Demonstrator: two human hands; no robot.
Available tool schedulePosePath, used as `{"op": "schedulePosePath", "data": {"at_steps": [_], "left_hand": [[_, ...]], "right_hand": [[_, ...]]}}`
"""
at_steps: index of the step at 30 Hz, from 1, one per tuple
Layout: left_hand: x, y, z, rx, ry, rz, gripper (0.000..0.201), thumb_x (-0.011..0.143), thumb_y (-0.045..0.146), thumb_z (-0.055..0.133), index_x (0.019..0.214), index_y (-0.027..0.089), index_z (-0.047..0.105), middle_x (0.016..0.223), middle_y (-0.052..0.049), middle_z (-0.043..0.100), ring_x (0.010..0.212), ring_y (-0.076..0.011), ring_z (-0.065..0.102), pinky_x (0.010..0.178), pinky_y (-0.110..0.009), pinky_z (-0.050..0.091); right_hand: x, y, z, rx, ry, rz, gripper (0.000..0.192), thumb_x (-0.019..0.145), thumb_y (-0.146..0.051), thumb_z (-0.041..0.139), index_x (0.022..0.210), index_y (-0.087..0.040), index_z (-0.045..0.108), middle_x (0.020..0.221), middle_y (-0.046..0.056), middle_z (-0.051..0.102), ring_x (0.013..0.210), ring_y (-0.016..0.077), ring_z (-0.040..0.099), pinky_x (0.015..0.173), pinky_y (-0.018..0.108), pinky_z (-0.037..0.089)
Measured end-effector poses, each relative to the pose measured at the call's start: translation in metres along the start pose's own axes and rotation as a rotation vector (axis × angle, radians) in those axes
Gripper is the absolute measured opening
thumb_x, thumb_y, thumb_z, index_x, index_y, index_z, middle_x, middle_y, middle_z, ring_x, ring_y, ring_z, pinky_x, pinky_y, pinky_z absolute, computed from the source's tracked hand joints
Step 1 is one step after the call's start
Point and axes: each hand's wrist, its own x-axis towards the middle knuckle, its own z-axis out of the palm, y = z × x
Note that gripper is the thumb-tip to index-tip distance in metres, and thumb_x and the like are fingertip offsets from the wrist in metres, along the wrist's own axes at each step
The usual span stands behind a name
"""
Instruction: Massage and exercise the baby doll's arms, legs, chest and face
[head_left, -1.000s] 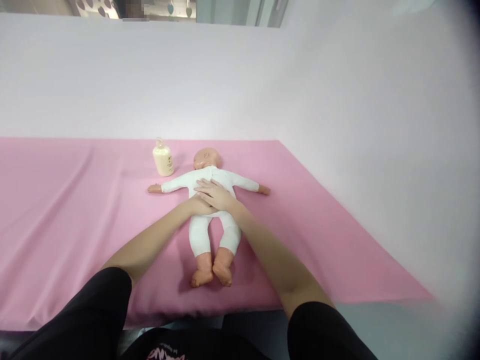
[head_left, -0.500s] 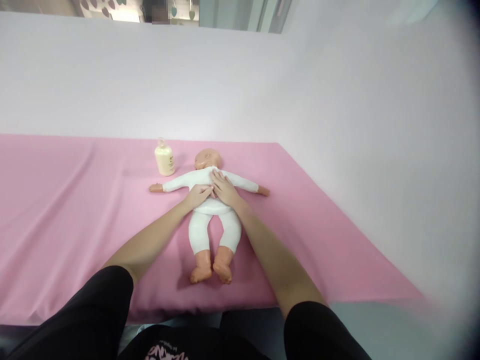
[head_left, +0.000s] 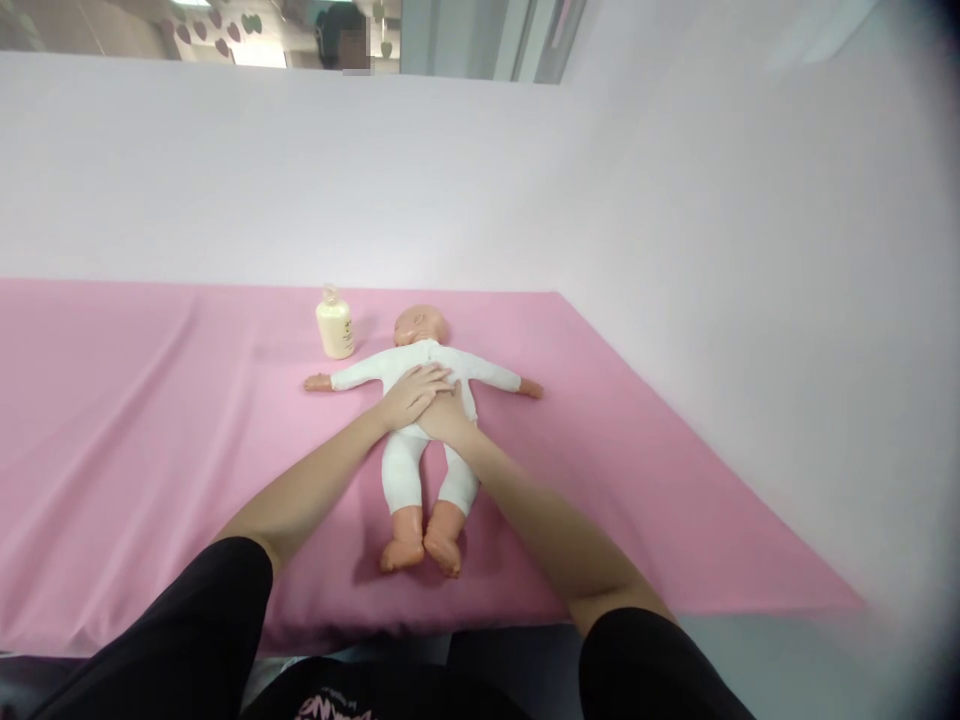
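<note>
I see left hand (head_left: 414, 393) flat, fingers spread on doll (head_left: 420, 425) chest, right hand (head_left: 447, 417) flat partly under it, doll mid pink sheet (head_left: 150, 420), bottle (head_left: 335, 323) far-left untouched; rubbing looks mid-way

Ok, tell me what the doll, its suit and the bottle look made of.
Doll: smooth, faintly glossy head and feet, probably moulded plastic or vinyl.
Suit: matte white fabric, softly creased.
Bottle: cream body, clear cap, likely plastic.

The doll (head_left: 420, 420) wore a plain white suit; the table (head_left: 150, 420) cover was plain pink, the bottle (head_left: 335, 327) cream, the sleeves (head_left: 187, 640) black.
</note>
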Motion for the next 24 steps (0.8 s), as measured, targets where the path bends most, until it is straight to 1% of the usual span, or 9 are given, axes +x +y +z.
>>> {"op": "schedulePosePath", "data": {"at_steps": [5, 7, 10, 12, 14, 16, 18, 21, 24], "left_hand": [[0.006, -0.005, -0.004, -0.024, 0.033, -0.152, 0.049, 0.107, 0.034, 0.032, 0.137, 0.025, 0.07, 0.158, -0.004, 0.057, 0.16, -0.025, 0.034, 0.133, -0.055, 0.02], [0.006, -0.007, -0.005, -0.014, 0.049, -0.218, 0.051, 0.108, 0.032, 0.028, 0.142, 0.024, 0.066, 0.161, -0.004, 0.053, 0.161, -0.0236, 0.032, 0.133, -0.053, 0.019], [0.004, -0.012, -0.006, 0.034, 0.069, -0.305, 0.053, 0.109, 0.033, 0.027, 0.153, 0.022, 0.055, 0.17, -0.006, 0.039, 0.163, -0.0243, 0.026, 0.134, -0.054, 0.016], [0.002, -0.018, -0.006, 0.082, 0.096, -0.374, 0.055, 0.109, 0.035, 0.03, 0.16, 0.021, 0.046, 0.175, -0.007, 0.027, 0.165, -0.0275, 0.019, 0.134, -0.056, 0.015], [0.001, -0.025, -0.004, 0.125, 0.12, -0.434, 0.059, 0.108, 0.037, 0.033, 0.164, 0.019, 0.038, 0.177, -0.01, 0.021, 0.165, -0.0301, 0.016, 0.133, -0.055, 0.015], [0.0, -0.032, -0.002, 0.15, 0.131, -0.472, 0.062, 0.108, 0.037, 0.034, 0.166, 0.016, 0.033, 0.176, -0.012, 0.023, 0.165, -0.0309, 0.018, 0.134, -0.054, 0.016], [-0.001, -0.037, 0.0, 0.166, 0.135, -0.491, 0.063, 0.107, 0.038, 0.035, 0.166, 0.016, 0.033, 0.174, -0.014, 0.028, 0.164, -0.0317, 0.023, 0.133, -0.053, 0.018], [-0.003, -0.042, -0.001, 0.2, 0.173, -0.533, 0.062, 0.107, 0.041, 0.036, 0.164, 0.016, 0.037, 0.171, -0.015, 0.036, 0.16, -0.0336, 0.032, 0.131, -0.055, 0.023], [-0.008, -0.048, -0.008, 0.284, 0.218, -0.616, 0.059, 0.106, 0.044, 0.037, 0.157, 0.016, 0.048, 0.161, -0.017, 0.051, 0.151, -0.0353, 0.045, 0.128, -0.054, 0.028]], "right_hand": [[0.011, 0.017, -0.004, 0.148, 0.073, -0.28, 0.054, 0.094, -0.022, 0.053, 0.146, -0.012, 0.064, 0.154, 0.017, 0.06, 0.151, 0.0351, 0.047, 0.132, 0.055, 0.024], [0.015, 0.029, -0.01, 0.284, 0.077, -0.365, 0.045, 0.095, -0.023, 0.054, 0.135, -0.012, 0.071, 0.149, 0.014, 0.065, 0.144, 0.0291, 0.054, 0.128, 0.044, 0.034], [0.02, 0.047, -0.019, 0.483, 0.087, -0.432, 0.039, 0.101, -0.028, 0.047, 0.119, -0.015, 0.079, 0.145, 0.011, 0.069, 0.138, 0.023, 0.059, 0.128, 0.04, 0.036], [0.022, 0.058, -0.021, 0.499, 0.133, -0.383, 0.042, 0.102, -0.027, 0.043, 0.124, -0.015, 0.077, 0.146, 0.012, 0.067, 0.141, 0.0219, 0.058, 0.13, 0.042, 0.033], [0.024, 0.068, -0.02, 0.448, 0.165, -0.286, 0.048, 0.1, -0.026, 0.043, 0.141, -0.017, 0.067, 0.158, 0.011, 0.057, 0.153, 0.0248, 0.046, 0.133, 0.05, 0.026], [0.027, 0.076, -0.017, 0.378, 0.145, -0.183, 0.057, 0.101, -0.03, 0.043, 0.156, -0.021, 0.052, 0.171, 0.009, 0.038, 0.164, 0.0289, 0.027, 0.134, 0.058, 0.017], [0.03, 0.084, -0.013, 0.328, 0.112, -0.082, 0.064, 0.104, -0.038, 0.039, 0.165, -0.02, 0.038, 0.176, 0.009, 0.024, 0.166, 0.0314, 0.017, 0.134, 0.06, 0.013], [0.036, 0.096, -0.008, 0.268, 0.133, 0.041, 0.067, 0.106, -0.043, 0.034, 0.167, -0.014, 0.031, 0.175, 0.015, 0.026, 0.164, 0.0307, 0.024, 0.134, 0.056, 0.017], [0.036, 0.109, -0.006, 0.178, 0.178, 0.117, 0.064, 0.107, -0.042, 0.031, 0.162, -0.01, 0.04, 0.169, 0.017, 0.04, 0.159, 0.0328, 0.035, 0.132, 0.055, 0.022]]}}
